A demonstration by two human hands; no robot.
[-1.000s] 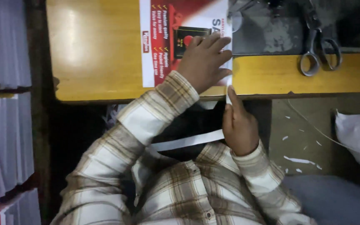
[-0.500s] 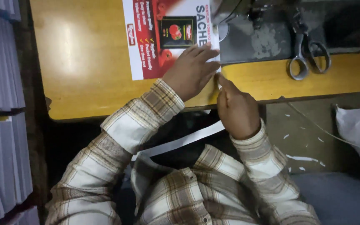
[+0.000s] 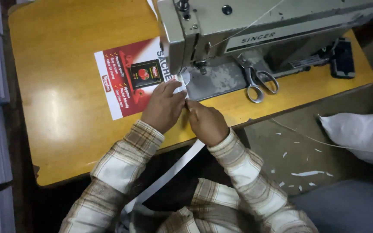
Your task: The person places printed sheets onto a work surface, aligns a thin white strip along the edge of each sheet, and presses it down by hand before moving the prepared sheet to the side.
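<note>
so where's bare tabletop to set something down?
Free: the wooden table left of the printed sheet, and the front strip right of the scissors. Crowded: under the sewing machine head, where the left hand and right hand meet.

Support surface: 1 wooden table (image 3: pixel 65 108) with a yellow-orange glossy top and rounded corners, showing glare patches at left.

Items directly on it:
- 1 grey sewing machine (image 3: pixel 255 30) at the far right, its metal bed plate (image 3: pixel 221 80) set into the top.
- 1 pair of scissors (image 3: pixel 257 80) lying on the bed plate, handles toward the near edge.
- 1 printed red-and-white sheet (image 3: pixel 126 77) lying flat at centre, its right edge reaching under the machine head.
- 1 white strip (image 3: pixel 175 168) running off the near edge and hanging down.
- 2 hands resting at the sheet's near right corner.

Floor (image 3: pixel 298 151) at right: grey, with scattered white scraps (image 3: pixel 307 173).
</note>
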